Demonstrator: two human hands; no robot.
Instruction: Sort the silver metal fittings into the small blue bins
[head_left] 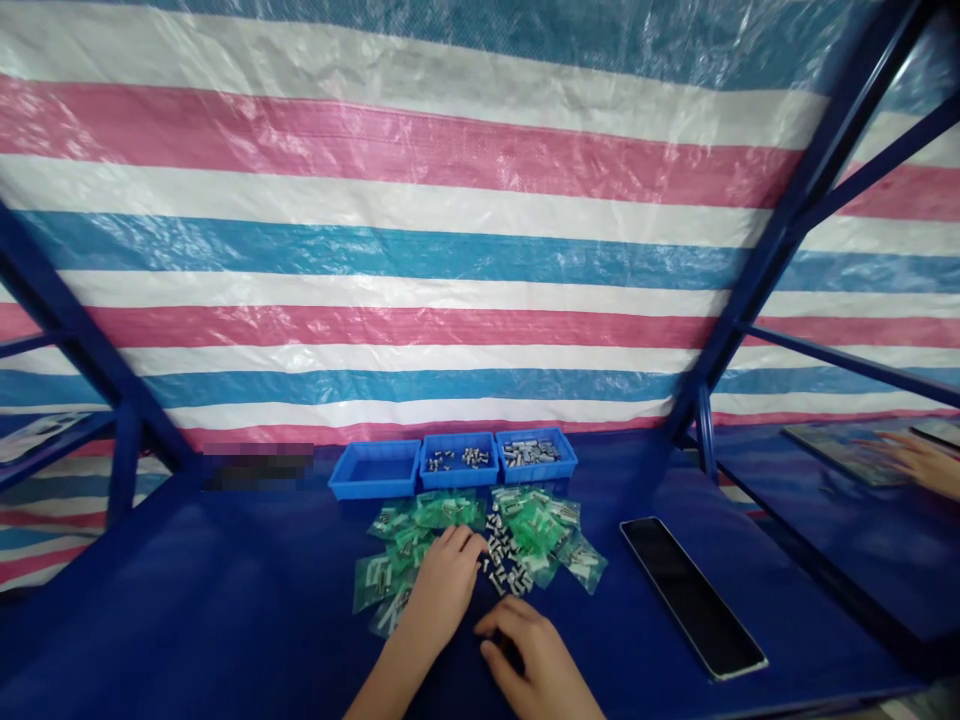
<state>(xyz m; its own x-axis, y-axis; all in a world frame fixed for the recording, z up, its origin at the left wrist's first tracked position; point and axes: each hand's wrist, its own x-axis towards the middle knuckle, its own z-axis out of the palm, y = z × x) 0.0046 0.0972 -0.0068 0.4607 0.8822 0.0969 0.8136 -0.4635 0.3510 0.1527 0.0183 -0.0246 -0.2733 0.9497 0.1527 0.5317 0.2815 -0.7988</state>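
Note:
My left hand (448,572) rests palm down beside a loose pile of small metal screws (510,560), fingers bent close together. Its fingertips reach the pile's left edge, and what lies under them is hidden. My right hand (529,648) is just in front of the pile, thumb and index finger curved with a gap between them; nothing shows in that gap. Small clear bags with green print and metal parts inside lie left of the pile (373,580), partly under my left hand. More such bags (536,525) are heaped right of it.
Behind the bags stand three blue trays: an empty one (375,491), one with small metal parts (459,483) and one with metal pieces (537,466). A dark flat phone-like device (694,600) lies right. Blue frame posts (780,240) flank the table. Another person's hand (919,460) is far right.

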